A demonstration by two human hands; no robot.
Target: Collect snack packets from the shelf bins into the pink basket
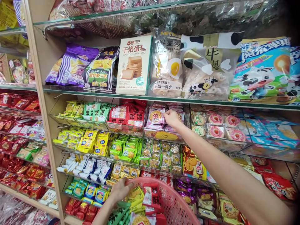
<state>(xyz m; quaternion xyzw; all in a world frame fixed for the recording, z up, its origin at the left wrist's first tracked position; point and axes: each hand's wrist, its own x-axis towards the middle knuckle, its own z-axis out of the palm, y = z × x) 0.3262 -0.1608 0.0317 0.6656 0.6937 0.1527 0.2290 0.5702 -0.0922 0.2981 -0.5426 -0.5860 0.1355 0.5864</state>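
Observation:
My left hand (pixel 120 190) is closed round the rim of a pink plastic basket (pixel 182 200). Inside the basket lie green packets (pixel 119 214), yellow packets (pixel 136 200), red packets (pixel 152 197) and a pale packet with a round cracker print (pixel 139 218). My right hand (pixel 172 118) reaches into a clear bin on the upper snack row. Its fingers are pinched at the right edge of a white and pink snack packet (pixel 156 117) with a red emblem. More such packets lie beneath and behind it. A yellow tag marked 10 (pixel 165 135) is on the bin's front.
Tiered clear bins hold red packets (pixel 127 115), green packets (pixel 96 112), round cookies (pixel 215 120) and blue packets (pixel 274 129). A glass shelf (pixel 168 99) overhead carries a cake box (pixel 133 64) and large snack bags (pixel 208 67). A wooden upright (pixel 44 125) divides the shelving at left.

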